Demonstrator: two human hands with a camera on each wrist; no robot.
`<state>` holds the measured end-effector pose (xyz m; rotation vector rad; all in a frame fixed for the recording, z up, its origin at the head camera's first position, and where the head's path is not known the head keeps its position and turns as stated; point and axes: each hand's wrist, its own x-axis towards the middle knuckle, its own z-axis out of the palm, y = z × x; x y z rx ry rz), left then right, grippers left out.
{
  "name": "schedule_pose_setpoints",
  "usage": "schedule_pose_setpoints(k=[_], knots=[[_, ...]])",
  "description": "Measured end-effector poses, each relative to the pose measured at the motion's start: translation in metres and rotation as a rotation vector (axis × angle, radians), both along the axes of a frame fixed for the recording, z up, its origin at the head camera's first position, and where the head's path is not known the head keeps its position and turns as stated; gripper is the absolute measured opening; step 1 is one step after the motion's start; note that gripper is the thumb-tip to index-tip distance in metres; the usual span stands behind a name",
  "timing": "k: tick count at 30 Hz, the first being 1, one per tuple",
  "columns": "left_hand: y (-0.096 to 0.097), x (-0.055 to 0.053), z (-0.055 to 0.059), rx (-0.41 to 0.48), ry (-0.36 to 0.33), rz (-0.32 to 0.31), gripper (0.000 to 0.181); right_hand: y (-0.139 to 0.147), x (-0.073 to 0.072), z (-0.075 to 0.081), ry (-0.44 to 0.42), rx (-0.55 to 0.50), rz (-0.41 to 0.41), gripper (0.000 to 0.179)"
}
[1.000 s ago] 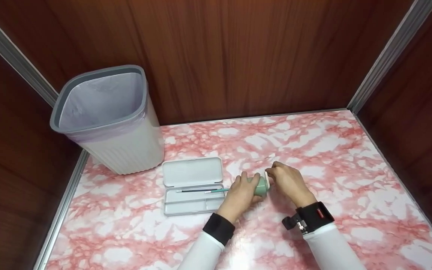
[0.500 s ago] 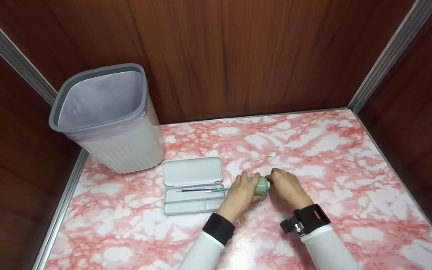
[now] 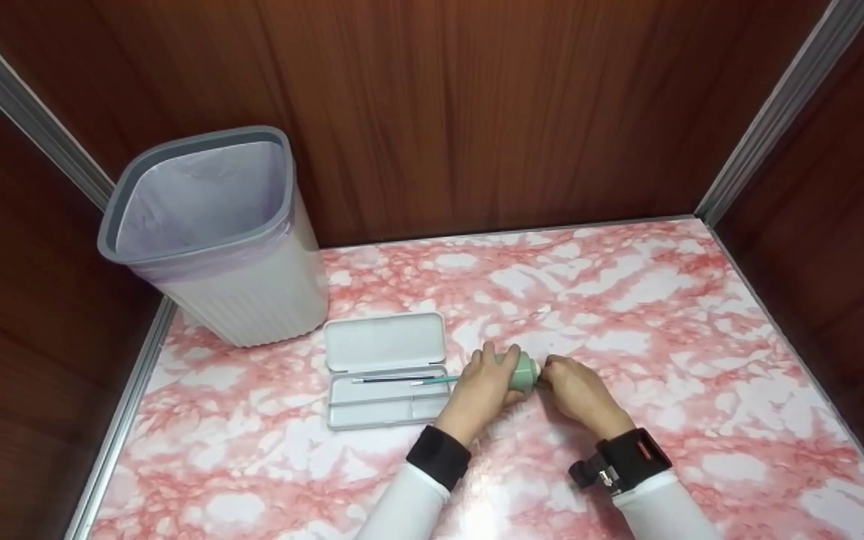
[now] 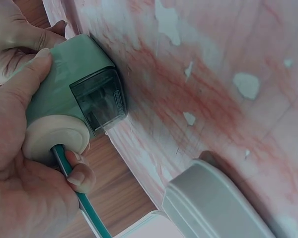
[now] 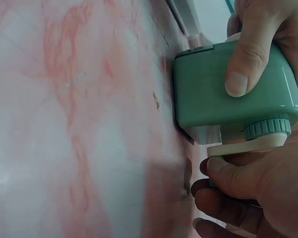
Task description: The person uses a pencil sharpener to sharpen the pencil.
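A green crank pencil sharpener (image 3: pixel 523 373) lies under my left hand (image 3: pixel 483 386), which grips its body. In the left wrist view a teal pencil (image 4: pixel 84 203) sticks into the hole of its cream front collar (image 4: pixel 64 129), fingers of that hand at the shaft. The dark see-through shavings window (image 4: pixel 102 96) faces the table. On the opposite end, my right hand (image 3: pixel 582 394) pinches the knob of the cream crank arm (image 5: pixel 248 146) between thumb and fingers. The pencil's tip is hidden inside the sharpener.
Left of the hands lies an open grey pencil case (image 3: pixel 383 343) with a dark pencil (image 3: pixel 387 380) in it. The teal pencil's rear end overlaps the case. A lined waste bin (image 3: pixel 244 300) stands at the back left, near the wooden wall (image 3: pixel 477 112).
The right hand has shifted down and nearer, turning the crank; its arm pointed upward a second ago. The left hand, sharpener and pencil have stayed almost still.
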<state>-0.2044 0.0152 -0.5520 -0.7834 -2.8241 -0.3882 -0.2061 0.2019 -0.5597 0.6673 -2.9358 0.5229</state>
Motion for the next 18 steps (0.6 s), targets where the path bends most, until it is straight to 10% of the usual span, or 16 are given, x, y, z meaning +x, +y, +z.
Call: schedule_pose_setpoints(k=[18], knots=[[0.0,0.002,0.004,-0.006,-0.001,0.015,0.076,0.0,0.02,0.007,0.048,0.057,0.01,0.01]])
